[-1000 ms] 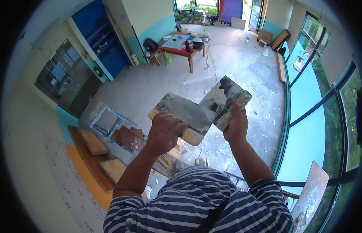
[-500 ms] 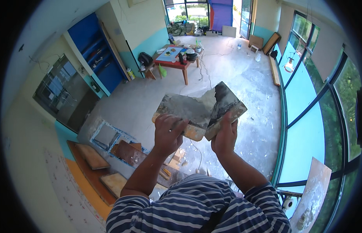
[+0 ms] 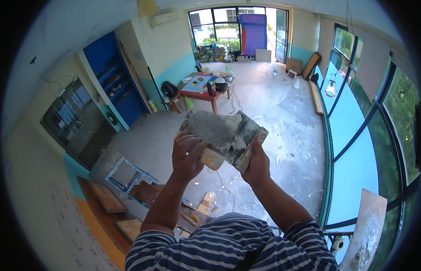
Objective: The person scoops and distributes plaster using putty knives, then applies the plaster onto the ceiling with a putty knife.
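In front of me my left hand point(image 3: 189, 153) grips a grey, putty-smeared rectangular trowel plate point(image 3: 206, 131) with a tan part along its near edge. My right hand point(image 3: 258, 160) is closed on a second stained metal trowel plate point(image 3: 250, 135), which has a pale edge at the right. The two plates overlap in the middle, and pale putty point(image 3: 231, 121) lies across their tops. The undersides and handles of both are hidden.
A cluttered red table point(image 3: 196, 95) stands ahead. Below me are a blue-stained ladder point(image 3: 125, 175), wooden boards point(image 3: 102, 194), cardboard scraps point(image 3: 207, 201) and a cord. Windows point(image 3: 355, 144) line the right, with a stained pale panel point(image 3: 364, 226) near me. A bulb point(image 3: 330, 89) hangs there.
My right plate has moved down and left, closer against the left one, and the putty now spreads over both. The view has tilted up, showing more of the far wall.
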{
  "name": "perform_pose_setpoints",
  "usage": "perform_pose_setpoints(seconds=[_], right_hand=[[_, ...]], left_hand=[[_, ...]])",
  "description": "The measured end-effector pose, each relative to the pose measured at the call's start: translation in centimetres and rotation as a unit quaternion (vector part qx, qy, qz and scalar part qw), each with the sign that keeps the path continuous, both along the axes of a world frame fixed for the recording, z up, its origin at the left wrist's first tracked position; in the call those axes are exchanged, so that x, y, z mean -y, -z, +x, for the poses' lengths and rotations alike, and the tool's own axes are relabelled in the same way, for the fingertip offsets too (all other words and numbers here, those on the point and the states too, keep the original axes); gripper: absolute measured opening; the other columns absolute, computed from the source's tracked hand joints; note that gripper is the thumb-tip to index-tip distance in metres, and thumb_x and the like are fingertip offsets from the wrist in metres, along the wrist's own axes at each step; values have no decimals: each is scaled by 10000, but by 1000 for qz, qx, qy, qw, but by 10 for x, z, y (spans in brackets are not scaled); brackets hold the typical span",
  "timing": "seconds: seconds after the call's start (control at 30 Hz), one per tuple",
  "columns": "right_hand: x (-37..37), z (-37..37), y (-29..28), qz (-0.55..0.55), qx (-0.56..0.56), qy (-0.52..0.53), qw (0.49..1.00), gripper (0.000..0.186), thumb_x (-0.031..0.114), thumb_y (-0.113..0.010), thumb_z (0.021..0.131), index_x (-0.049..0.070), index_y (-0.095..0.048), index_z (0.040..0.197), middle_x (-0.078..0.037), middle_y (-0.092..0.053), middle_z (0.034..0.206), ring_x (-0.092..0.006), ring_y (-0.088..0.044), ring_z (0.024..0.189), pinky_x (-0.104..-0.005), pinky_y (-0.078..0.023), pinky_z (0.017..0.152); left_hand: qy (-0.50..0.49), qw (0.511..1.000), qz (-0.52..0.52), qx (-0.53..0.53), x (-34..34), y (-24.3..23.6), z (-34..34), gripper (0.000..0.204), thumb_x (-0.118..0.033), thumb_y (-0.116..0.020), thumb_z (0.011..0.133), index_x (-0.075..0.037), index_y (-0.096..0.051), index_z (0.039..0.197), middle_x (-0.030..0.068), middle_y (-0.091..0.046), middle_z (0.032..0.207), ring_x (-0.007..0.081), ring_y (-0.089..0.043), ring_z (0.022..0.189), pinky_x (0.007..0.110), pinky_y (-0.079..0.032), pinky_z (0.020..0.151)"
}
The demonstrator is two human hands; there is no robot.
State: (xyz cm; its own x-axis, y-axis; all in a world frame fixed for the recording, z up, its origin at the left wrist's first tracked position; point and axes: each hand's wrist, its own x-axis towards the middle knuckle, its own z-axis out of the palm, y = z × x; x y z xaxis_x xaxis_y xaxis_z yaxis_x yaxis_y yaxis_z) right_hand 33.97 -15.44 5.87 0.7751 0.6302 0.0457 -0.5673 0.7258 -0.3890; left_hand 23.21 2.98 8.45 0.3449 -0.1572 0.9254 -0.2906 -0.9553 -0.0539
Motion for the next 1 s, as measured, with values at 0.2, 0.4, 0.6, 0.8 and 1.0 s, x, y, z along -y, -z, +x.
perform_pose_setpoints(seconds=[0.2,0.4,0.6,0.8,1.0], right_hand=[[-22,1,-30,14,1,-61,998,473,365,-346,1048,27,-405,1374,-151,-544,1300,-309,-570,1174,-470,-466,1028],[-26,-1,-35,24,11,-78,997,447,340,-358,1046,30,-432,1359,-154,-555,1293,-318,-579,1159,-478,-465,1024],[-4,0,7,9,8,-76,997,467,352,-342,1046,26,-425,1370,-156,-550,1302,-323,-578,1161,-491,-459,1022],[34,20,93,-40,-33,-24,998,476,354,-295,1049,31,-439,1368,-143,-562,1296,-313,-589,1145,-474,-471,1000],[75,46,197,-40,-128,17,991,468,344,-307,1043,25,-448,1355,-140,-588,1258,-312,-602,1124,-491,-477,987]], left_hand=[[-20,999,16,37,-26,-51,5,419,51,-590,629,-51,-674,1027,111,-588,1011,319,-583,974,474,-467,948],[-104,990,48,77,-57,-142,6,400,41,-604,663,-53,-664,1048,136,-619,992,337,-587,980,463,-467,938],[-193,955,104,201,-94,-314,-15,268,-16,-615,811,-66,-667,1070,141,-647,992,348,-605,941,437,-484,863],[-296,909,131,263,-127,-443,-55,223,-124,-656,847,-85,-679,1065,128,-664,968,325,-628,926,405,-504,829],[-434,849,131,272,-150,-511,-113,308,-221,-631,879,-115,-648,1168,140,-659,1030,344,-628,967,430,-501,854]])
